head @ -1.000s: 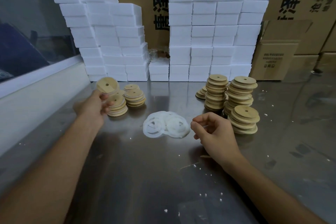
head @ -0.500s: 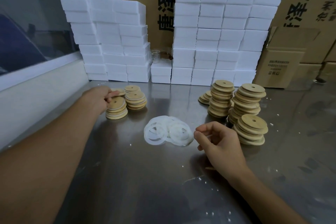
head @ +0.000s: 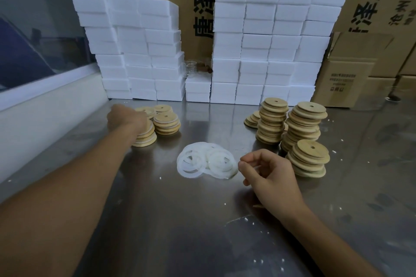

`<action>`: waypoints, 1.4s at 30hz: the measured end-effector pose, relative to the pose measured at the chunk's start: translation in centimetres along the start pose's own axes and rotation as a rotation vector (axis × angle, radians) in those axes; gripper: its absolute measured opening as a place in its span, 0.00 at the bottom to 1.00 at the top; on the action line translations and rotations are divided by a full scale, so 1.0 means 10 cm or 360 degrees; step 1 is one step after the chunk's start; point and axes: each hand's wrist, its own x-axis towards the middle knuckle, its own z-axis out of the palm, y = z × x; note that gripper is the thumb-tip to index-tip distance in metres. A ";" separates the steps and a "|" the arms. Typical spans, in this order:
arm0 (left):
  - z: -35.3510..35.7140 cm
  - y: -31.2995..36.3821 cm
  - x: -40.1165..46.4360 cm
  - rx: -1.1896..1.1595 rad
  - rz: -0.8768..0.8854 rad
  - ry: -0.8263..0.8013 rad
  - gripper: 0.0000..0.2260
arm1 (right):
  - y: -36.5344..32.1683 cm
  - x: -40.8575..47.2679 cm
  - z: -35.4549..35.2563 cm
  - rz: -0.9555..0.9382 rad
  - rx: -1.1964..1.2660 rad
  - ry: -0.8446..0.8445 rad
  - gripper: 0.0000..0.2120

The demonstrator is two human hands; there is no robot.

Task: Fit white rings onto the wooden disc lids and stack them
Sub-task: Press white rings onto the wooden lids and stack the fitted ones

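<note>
Setting a ringed lid down, the left hand (head: 126, 119) has come onto the finished stack (head: 144, 136) left of the white rings (head: 206, 161); its grip is hidden. The right hand (head: 267, 173) waits loosely curled, holding nothing, right of them, before the bare lids (head: 307, 159).

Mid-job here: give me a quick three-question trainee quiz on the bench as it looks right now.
1. True or false: the white rings lie in a loose pile between the two hands.
2. Which hand is on a lid stack: A) left hand B) right hand?
3. Fill in: the taller stacks of wooden lids stand on the person's ____ side.

Key: 1 true; 2 A, it is on the near left stack while the right hand hovers by the rings, fingers curled; 3 right.
</note>
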 end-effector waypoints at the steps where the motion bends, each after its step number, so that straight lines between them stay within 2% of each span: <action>1: 0.01 -0.02 -0.03 0.0183 0.0115 0.0015 0.18 | 0.00 0.00 0.00 -0.0005 -0.0003 -0.0002 0.03; 3: 0.01 -0.06 -0.04 0.0336 0.0228 -0.0027 0.21 | 0.00 0.00 0.00 -0.0013 -0.0003 0.0002 0.03; 7: -0.02 -0.10 -0.07 0.0411 0.0248 -0.0065 0.24 | 0.01 0.00 0.00 -0.0009 0.0006 0.0015 0.04; 9: -0.02 -0.11 -0.10 0.0403 0.0280 -0.0052 0.21 | 0.02 0.00 0.00 -0.0008 0.0004 0.0016 0.04; 11: -0.01 -0.14 -0.14 0.0355 0.0347 0.0021 0.13 | 0.01 0.00 -0.01 -0.0012 -0.0003 0.0015 0.04; 14: 0.02 -0.21 -0.30 0.0321 0.0532 0.0164 0.06 | 0.00 -0.01 -0.01 -0.0035 -0.0017 0.0032 0.03; 16: 0.07 -0.27 -0.45 0.0257 0.0644 0.0181 0.06 | -0.01 -0.02 -0.01 -0.0062 -0.0041 0.0052 0.03; 21: 0.13 -0.33 -0.88 -0.0008 0.0885 0.0019 0.07 | -0.01 -0.04 0.00 -0.0143 -0.0093 0.0108 0.05; 23: 0.13 -0.32 -1.06 -0.0005 0.1090 -0.0086 0.08 | -0.01 -0.03 -0.01 -0.0169 -0.0096 0.0121 0.06; 28: 0.09 -0.39 -1.45 0.0236 0.1914 -0.0107 0.09 | 0.02 -0.01 -0.04 -0.0213 -0.0114 0.0169 0.06; 30: 0.08 -0.41 -1.53 0.0292 0.2092 -0.0203 0.12 | 0.04 0.00 -0.04 -0.0243 -0.0137 0.0182 0.07; 34: 0.09 -0.42 -1.61 0.0374 0.2071 -0.0494 0.17 | 0.03 0.00 -0.06 -0.0384 -0.0361 0.0338 0.04; 38: 0.09 -0.41 -1.64 0.0454 0.1969 -0.0581 0.14 | 0.03 0.08 -0.21 -0.0614 -0.0818 0.0719 0.04; 40: 0.08 -0.40 -1.66 0.0468 0.1959 -0.0609 0.13 | 0.06 0.12 -0.29 -0.0468 -0.1007 0.0810 0.08; 42: 0.06 -0.40 -1.67 0.0460 0.1943 -0.0642 0.12 | 0.12 0.14 -0.36 -0.0242 -0.1178 0.0758 0.14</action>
